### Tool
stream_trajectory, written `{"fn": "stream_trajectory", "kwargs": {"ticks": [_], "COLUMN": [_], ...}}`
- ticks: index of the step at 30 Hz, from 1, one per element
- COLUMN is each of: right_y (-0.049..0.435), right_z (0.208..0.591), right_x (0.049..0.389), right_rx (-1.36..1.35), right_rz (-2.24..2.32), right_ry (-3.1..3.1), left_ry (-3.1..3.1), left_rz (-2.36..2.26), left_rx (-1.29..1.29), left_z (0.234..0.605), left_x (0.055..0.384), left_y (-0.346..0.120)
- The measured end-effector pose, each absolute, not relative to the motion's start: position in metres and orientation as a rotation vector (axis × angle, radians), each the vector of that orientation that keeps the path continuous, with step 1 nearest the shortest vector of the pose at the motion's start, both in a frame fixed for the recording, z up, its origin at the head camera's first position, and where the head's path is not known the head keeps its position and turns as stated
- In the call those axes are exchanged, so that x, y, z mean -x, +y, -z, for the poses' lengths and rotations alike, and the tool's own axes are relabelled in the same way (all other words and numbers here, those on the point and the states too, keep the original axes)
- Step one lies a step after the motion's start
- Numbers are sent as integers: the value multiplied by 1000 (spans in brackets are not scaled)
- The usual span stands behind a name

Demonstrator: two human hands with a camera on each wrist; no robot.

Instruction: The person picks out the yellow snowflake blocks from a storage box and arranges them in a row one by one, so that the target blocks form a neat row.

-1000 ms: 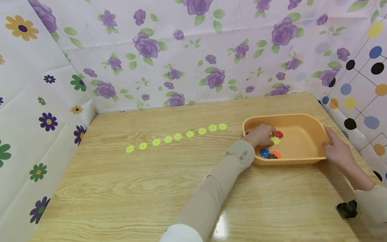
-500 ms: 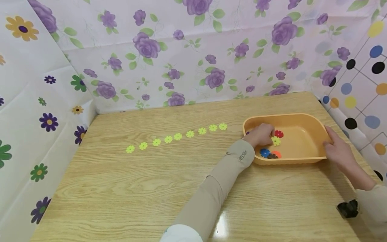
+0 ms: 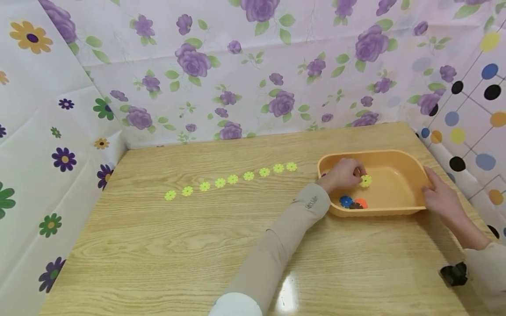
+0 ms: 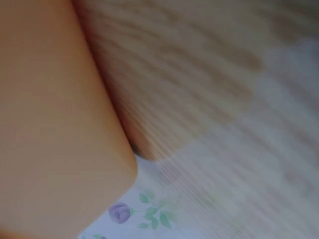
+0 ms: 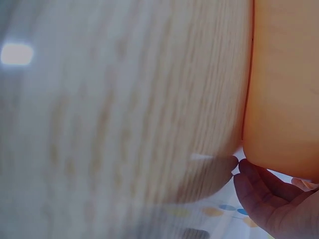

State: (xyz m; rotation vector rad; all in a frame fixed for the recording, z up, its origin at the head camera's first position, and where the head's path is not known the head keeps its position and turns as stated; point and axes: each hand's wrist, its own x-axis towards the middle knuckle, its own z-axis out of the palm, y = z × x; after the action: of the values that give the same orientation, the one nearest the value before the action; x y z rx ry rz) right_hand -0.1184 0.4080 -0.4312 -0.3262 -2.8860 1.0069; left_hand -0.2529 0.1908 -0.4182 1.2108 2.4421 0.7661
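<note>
My left hand (image 3: 345,174) reaches over the left rim of the orange plastic basin (image 3: 399,186) and pinches a yellow-green snowflake disc (image 3: 366,180) at the fingertips. A red disc behind it is mostly hidden. Below the hand, in the basin, lie a blue disc (image 3: 346,202), an orange disc (image 3: 361,203) and a dark brown disc (image 3: 357,205). My right hand (image 3: 444,197) grips the basin's right end by the rim. In the right wrist view the right hand's fingers (image 5: 261,186) curl beneath the basin wall (image 5: 284,99). Only the basin's outer side (image 4: 60,124) fills the left wrist view.
A slanting row of several yellow-green snowflake discs (image 3: 233,179) runs across the wooden table (image 3: 178,254) left of the basin. Flowered sheets (image 3: 245,70) hang behind and to the left, with a dotted sheet on the right. A black object (image 3: 454,274) sits by the right sleeve.
The yellow-green disc has risen slightly and shifted right with my left fingertips, now covering most of the red disc. My right hand and the basin stay almost still.
</note>
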Motion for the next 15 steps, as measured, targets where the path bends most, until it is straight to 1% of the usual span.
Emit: {"fn": "stream_trajectory", "kwargs": {"ticks": [9,15], "right_y": [407,406], "right_z": [432,432], "right_x": [119,119], "right_rx": [319,305], "right_rz": [-988,-970], "right_ry": [-2889,-2870], "left_ry": [2369,2233], "left_rz": [-985,-1300], "left_rx": [-1260,-1191], "left_z": [408,396], "left_x": [244,243], "left_y": [182,164]}}
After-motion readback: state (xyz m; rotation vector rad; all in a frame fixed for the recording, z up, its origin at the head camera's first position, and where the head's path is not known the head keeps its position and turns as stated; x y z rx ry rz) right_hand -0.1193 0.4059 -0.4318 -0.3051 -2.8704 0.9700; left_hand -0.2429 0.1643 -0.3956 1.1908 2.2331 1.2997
